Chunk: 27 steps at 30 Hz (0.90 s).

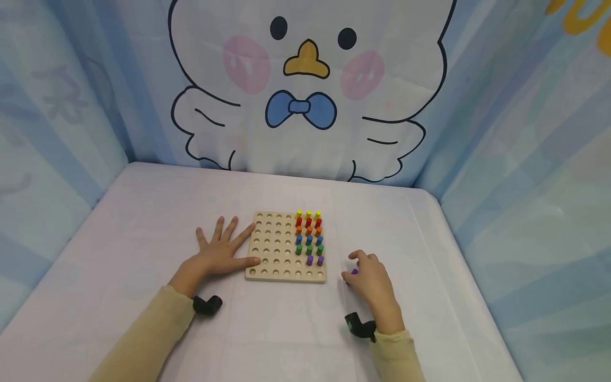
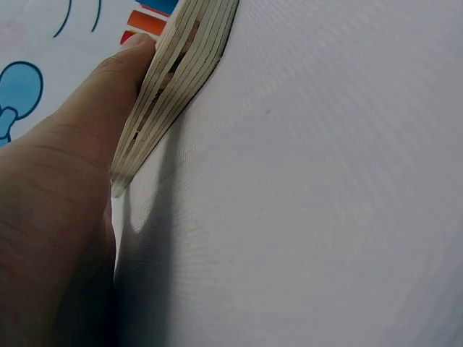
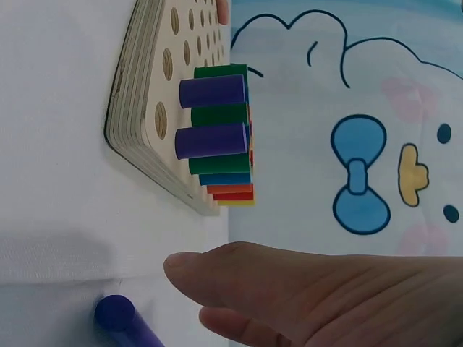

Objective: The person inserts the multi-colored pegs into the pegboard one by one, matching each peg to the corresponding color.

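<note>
A square wooden pegboard (image 1: 281,271) lies on the table, its right side filled with short rows of yellow, red, orange, blue and green pegs. Two purple pegs (image 3: 212,142) stand in the row nearest the front of these. My left hand (image 1: 217,254) is spread beside the board, thumb and index finger resting on its left edge. To the right of the board, my right hand (image 1: 374,278) reaches over a loose purple peg (image 3: 116,313) on the cloth. In the right wrist view the thumb (image 3: 199,275) is apart from that peg; some fingers are hidden.
A white cloth (image 1: 286,329) covers the table. Behind it hangs a curtain (image 1: 305,148) with a cartoon bird, and blue striped curtains stand at both sides. Rows of bare holes fill the board's left part and front edge.
</note>
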Each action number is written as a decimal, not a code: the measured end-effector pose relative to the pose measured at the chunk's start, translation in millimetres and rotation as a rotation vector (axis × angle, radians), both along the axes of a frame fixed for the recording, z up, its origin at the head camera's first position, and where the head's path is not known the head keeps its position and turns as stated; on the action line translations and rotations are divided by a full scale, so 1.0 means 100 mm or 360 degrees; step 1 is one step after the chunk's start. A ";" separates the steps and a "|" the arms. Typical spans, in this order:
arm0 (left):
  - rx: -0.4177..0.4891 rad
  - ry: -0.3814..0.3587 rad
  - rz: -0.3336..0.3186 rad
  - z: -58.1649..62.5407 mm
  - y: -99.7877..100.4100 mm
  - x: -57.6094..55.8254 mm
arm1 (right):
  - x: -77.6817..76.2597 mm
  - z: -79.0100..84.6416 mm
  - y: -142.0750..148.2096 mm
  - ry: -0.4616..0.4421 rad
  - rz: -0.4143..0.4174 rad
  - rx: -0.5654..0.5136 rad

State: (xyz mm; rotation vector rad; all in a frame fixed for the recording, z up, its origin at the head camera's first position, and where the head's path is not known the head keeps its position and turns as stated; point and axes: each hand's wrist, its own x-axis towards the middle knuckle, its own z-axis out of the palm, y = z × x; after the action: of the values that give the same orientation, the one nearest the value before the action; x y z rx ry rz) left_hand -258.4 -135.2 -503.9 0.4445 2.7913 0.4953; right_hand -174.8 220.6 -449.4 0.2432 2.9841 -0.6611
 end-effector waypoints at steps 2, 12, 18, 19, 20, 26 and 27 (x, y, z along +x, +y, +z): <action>0.0009 0.0000 -0.0006 0.01 0.00 0.00 | 0.00 -0.02 0.01 -0.0037 -0.0041 0.0022; -0.0006 -0.0014 -0.0009 0.05 0.01 0.01 | 0.00 -0.10 0.07 -0.0093 -0.0033 0.0002; -0.0013 -0.0003 -0.0011 0.05 0.00 0.01 | -0.03 -0.14 0.04 -0.0055 0.0059 -0.0003; -0.0010 -0.0003 -0.0014 0.05 0.00 0.01 | -0.03 -0.14 0.03 -0.0046 0.0059 -0.0012; -0.0017 -0.0008 -0.0009 0.05 0.01 0.01 | -0.04 -0.15 0.03 -0.0039 0.0059 -0.0023; -0.0020 -0.0014 -0.0006 0.07 0.02 0.02 | -0.06 -0.14 -0.01 -0.0002 0.0042 -0.0105; -0.0019 -0.0012 -0.0006 0.07 0.01 0.02 | -0.06 -0.14 -0.02 0.0007 0.0043 -0.0113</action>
State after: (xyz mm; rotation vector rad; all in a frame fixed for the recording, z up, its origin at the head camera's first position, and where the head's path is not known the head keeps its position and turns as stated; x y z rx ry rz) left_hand -256.3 -133.8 -497.4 0.4441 2.7841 0.4780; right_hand -181.0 218.9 -463.0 0.1968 2.9556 -0.7635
